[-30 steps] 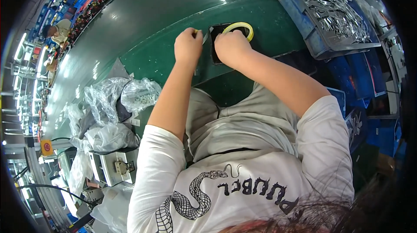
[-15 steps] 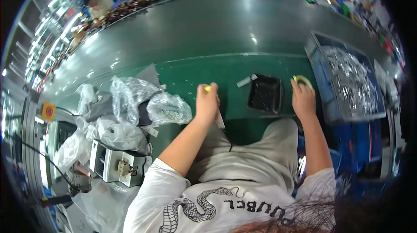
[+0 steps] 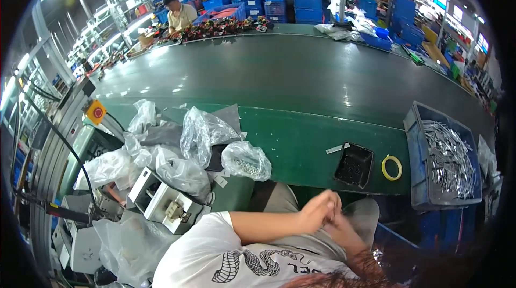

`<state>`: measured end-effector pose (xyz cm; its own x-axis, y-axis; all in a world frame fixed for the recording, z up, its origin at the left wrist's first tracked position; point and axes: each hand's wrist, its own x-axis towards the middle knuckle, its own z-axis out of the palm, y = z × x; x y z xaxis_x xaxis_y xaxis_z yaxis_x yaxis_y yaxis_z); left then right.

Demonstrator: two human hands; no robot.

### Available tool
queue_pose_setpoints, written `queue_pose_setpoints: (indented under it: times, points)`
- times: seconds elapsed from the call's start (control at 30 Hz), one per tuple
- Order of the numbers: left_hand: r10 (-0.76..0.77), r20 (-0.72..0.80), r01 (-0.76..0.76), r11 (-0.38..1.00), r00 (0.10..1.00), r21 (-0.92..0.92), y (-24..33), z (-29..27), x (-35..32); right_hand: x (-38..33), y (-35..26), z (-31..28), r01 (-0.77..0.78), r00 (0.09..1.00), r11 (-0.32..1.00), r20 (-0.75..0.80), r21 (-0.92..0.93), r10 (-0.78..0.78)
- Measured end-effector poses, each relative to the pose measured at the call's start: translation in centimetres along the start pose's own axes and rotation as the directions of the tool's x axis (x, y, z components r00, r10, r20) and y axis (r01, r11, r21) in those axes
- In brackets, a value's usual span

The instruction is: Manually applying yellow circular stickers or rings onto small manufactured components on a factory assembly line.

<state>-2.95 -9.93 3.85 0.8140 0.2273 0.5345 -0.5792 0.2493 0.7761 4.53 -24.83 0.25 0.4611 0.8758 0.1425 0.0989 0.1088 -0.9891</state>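
Observation:
My left hand (image 3: 318, 213) and my right hand (image 3: 341, 229) meet over my lap, just off the table's near edge. Both are closed, fingers pressed together and partly covering one another; whatever they hold is hidden. Beyond them, a black plastic tray (image 3: 355, 165) with small dark bits inside stands on the green table. A roll of yellow tape (image 3: 391, 167) lies flat to its right. At the tray's left edge rests a thin pale metal strip (image 3: 337, 149).
A grey-blue crate (image 3: 413, 143) full of shiny metal strips (image 3: 450, 162) stands at right. Clear plastic bags (image 3: 201, 132), one with small parts (image 3: 247, 162), crowd the left, near a white device (image 3: 166, 202). Past a dark conveyor belt (image 3: 258, 67), a person (image 3: 180, 15) sits.
My right hand has left the tape roll and come to my left hand over my lap. The left has moved right; the yellow bit in it no longer shows. The view has tilted up.

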Motion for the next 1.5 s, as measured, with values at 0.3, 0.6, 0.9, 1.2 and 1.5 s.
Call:
queue_pose_setpoints:
  times: [0.3,0.6,0.9,1.2,1.5]
  points:
    - [-0.214,0.171,0.022,0.682,0.962,0.731,-0.5,-1.0,0.7,-3.9,0.0,-5.8,-0.573,0.819,0.752,-0.192,-0.327,0.54]
    - [-0.34,-0.059,0.295,0.704,0.939,0.646,-0.5,-1.0,1.0,-12.1,5.6,-15.2,0.28,0.016,0.867,-0.905,0.413,0.426]
    - [-0.378,-0.061,0.332,0.711,0.924,0.62,-1.8,-0.6,0.8,-9.9,-0.3,-20.2,-0.017,0.076,0.888,-0.887,-0.459,-0.457]
    - [-0.413,-0.042,0.378,0.783,0.91,0.493,-4.2,-3.0,-0.2,1.2,-11.6,-39.8,-0.842,0.536,-0.241,-0.799,-0.483,-0.271]
    - [-0.337,0.296,0.015,0.682,0.894,0.731,-2.4,-2.5,0.8,3.5,-7.8,-41.8,-0.671,0.677,-0.488,-0.73,-0.558,-0.095]
